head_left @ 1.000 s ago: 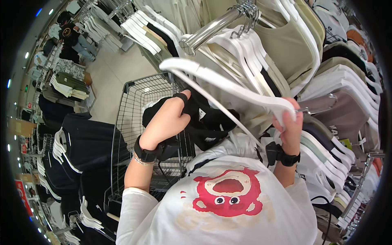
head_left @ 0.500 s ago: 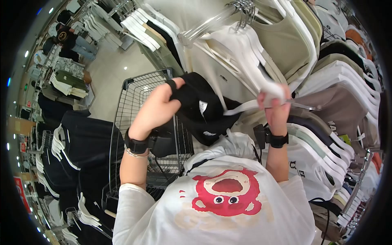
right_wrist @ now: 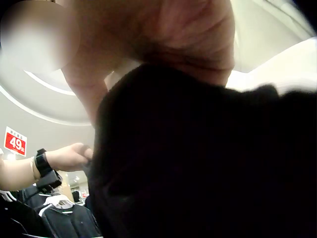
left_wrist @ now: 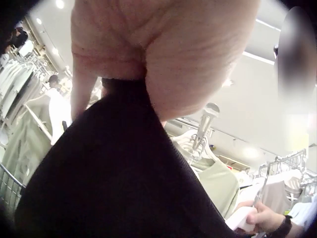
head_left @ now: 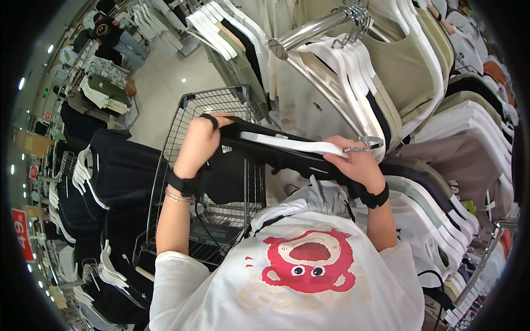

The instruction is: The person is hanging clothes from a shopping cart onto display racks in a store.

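Note:
A black garment (head_left: 270, 156) is stretched between both hands in front of the person's chest. My left hand (head_left: 196, 144) grips its far-left edge; in the left wrist view the black cloth (left_wrist: 119, 168) hangs from between thumb and fingers. A white hanger (head_left: 292, 144) lies along the garment's upper edge, its metal hook (head_left: 371, 143) pointing right. My right hand (head_left: 359, 165) holds the hanger near the hook, thumb on top, with cloth under the palm. In the right wrist view dark cloth (right_wrist: 198, 163) hides most of the scene.
A wire shopping cart (head_left: 175, 129) stands below the left hand, with black cloth (head_left: 226, 179) overlapping it. Close ahead, a chrome rail (head_left: 309, 36) carries several garments on white hangers. Black shirts (head_left: 121, 176) hang at left, and more clothes (head_left: 447, 160) hang at right.
The right hand has brought the hanger down and to the left, onto the black garment. The left hand has lifted the garment out from over the cart, and the cloth is now stretched between the hands.

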The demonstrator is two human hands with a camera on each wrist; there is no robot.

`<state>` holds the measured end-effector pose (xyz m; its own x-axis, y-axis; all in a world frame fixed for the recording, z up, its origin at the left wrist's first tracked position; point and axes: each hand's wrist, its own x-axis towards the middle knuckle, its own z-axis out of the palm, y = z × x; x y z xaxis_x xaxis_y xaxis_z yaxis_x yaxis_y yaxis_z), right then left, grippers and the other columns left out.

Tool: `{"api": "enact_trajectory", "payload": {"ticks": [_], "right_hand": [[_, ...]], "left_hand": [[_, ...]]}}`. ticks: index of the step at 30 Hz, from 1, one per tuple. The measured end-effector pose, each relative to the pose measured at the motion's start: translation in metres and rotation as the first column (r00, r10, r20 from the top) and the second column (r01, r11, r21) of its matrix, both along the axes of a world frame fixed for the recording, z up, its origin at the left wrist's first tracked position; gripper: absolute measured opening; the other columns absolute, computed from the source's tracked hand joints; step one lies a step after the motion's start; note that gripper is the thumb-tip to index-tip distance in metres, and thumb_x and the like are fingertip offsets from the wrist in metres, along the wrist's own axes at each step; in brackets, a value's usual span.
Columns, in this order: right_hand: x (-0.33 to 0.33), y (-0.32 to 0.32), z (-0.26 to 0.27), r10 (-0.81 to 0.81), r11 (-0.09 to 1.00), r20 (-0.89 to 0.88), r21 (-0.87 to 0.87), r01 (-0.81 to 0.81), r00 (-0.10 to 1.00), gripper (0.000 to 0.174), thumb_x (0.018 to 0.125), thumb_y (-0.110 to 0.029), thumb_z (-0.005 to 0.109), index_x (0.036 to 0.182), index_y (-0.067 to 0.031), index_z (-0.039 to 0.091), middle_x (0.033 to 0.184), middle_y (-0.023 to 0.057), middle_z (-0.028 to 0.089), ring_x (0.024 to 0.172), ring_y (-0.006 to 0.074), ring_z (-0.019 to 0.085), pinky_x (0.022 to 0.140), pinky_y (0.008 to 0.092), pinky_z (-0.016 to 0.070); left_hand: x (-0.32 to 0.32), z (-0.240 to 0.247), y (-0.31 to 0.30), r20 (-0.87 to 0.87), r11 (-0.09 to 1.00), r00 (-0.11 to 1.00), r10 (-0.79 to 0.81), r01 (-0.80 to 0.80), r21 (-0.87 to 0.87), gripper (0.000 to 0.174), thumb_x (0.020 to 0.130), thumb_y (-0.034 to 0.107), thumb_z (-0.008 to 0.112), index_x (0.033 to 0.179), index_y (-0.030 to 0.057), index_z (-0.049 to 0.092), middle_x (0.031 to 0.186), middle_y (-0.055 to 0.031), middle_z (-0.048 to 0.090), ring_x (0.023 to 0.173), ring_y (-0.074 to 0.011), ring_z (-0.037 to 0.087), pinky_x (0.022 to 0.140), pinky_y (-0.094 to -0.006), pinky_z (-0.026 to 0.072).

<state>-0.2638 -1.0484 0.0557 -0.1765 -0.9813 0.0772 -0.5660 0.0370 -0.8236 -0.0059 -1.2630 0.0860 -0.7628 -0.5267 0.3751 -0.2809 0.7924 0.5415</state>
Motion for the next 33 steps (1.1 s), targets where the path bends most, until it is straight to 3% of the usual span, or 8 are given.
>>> {"api": "enact_trajectory", "payload": {"ticks": [5,8,14,18,23,27,30,33], "right_hand": [[0.031,-0.015,0.026,-0.056,0.958,-0.01,-0.282,0.051,0.998,0.026,0.077,-0.016,0.071,0.097,-0.004,0.06,0.078,0.0098,0.063,0.067,0.0224,0.06,0.062,0.0286,0.0462],[0.028,-0.019,0.044,-0.143,0.964,0.061,-0.216,0.153,0.988,0.028,0.076,-0.017,0.072,0.094,-0.0037,0.055,0.071,0.0093,0.06,0.064,0.0187,0.059,0.06,0.028,0.0452],[0.004,-0.046,0.044,-0.174,0.944,0.198,-0.245,0.22,0.965,0.035,0.08,-0.02,0.069,0.104,-0.0015,0.05,0.072,0.0096,0.062,0.066,0.0177,0.061,0.062,0.0272,0.046],[-0.011,-0.085,0.048,-0.23,0.959,0.207,-0.118,0.257,0.951,0.042,0.083,-0.028,0.066,0.107,0.002,0.049,0.077,0.0134,0.063,0.069,0.0179,0.062,0.065,0.0283,0.0473],[-0.026,-0.128,0.026,-0.375,0.896,-0.016,-0.263,0.358,0.927,0.038,0.082,-0.024,0.063,0.103,0.0034,0.048,0.088,0.027,0.061,0.081,0.0444,0.059,0.069,0.0438,0.0473],[-0.024,-0.121,0.022,-0.437,0.847,-0.045,-0.357,0.394,0.898,0.038,0.082,-0.018,0.063,0.107,0.0036,0.044,0.09,0.026,0.061,0.086,0.0423,0.058,0.073,0.0424,0.047],[-0.026,-0.091,-0.007,-0.376,0.874,-0.267,-0.419,0.244,0.887,0.042,0.079,-0.013,0.064,0.112,0.003,0.044,0.091,0.0249,0.059,0.09,0.041,0.057,0.075,0.0426,0.0467],[-0.021,-0.053,-0.043,-0.426,0.864,-0.375,-0.44,0.247,0.823,0.05,0.078,-0.004,0.061,0.124,0.0004,0.04,0.093,0.0232,0.059,0.09,0.0403,0.056,0.073,0.0446,0.0464]], "left_hand": [[-0.036,-0.002,0.013,0.049,0.974,0.982,-0.183,0.175,0.145,0.038,0.062,-0.014,0.04,0.089,-0.002,0.064,0.097,-0.0192,0.064,0.095,-0.0347,0.06,0.086,-0.036,0.0469],[-0.049,-0.002,0.001,-0.105,0.881,0.917,-0.385,0.399,0.253,0.048,0.068,-0.006,0.049,0.116,0.0009,0.054,0.126,-0.0163,0.052,0.119,-0.0311,0.048,0.101,-0.0351,0.0359],[-0.067,-0.019,0.003,0.189,0.961,0.978,-0.091,0.136,-0.24,0.055,0.073,0.013,0.069,0.122,0.002,0.046,0.125,-0.0153,0.05,0.116,-0.0322,0.048,0.101,-0.0432,0.0355],[-0.11,-0.058,-0.015,-0.065,0.979,0.996,-0.064,0.05,-0.198,0.048,0.075,0.012,0.067,0.117,0.0001,0.047,0.111,-0.0198,0.054,0.101,-0.0375,0.053,0.093,-0.0446,0.0409],[-0.147,-0.057,0.006,-0.254,0.994,0.965,-0.063,0.084,0.072,0.061,0.076,0.005,0.058,0.13,-0.0089,0.034,0.129,-0.0293,0.041,0.124,-0.0388,0.039,0.103,-0.037,0.0331],[-0.178,-0.086,0.004,-0.338,0.747,0.937,-0.084,0.284,0.601,0.061,0.082,0.008,0.058,0.135,-0.0047,0.031,0.135,-0.0199,0.042,0.125,-0.0251,0.042,0.103,-0.0325,0.0335],[-0.175,-0.071,0.02,-0.222,0.657,0.946,-0.238,0.325,0.68,0.056,0.082,0.01,0.06,0.131,-0.006,0.038,0.132,-0.0194,0.045,0.122,-0.0254,0.045,0.101,-0.032,0.0346],[-0.172,-0.082,0.03,-0.197,0.848,0.903,-0.382,0.427,0.313,0.049,0.077,0.013,0.061,0.12,-0.007,0.048,0.125,-0.0217,0.048,0.118,-0.0307,0.046,0.1,-0.0365,0.0355]]}}
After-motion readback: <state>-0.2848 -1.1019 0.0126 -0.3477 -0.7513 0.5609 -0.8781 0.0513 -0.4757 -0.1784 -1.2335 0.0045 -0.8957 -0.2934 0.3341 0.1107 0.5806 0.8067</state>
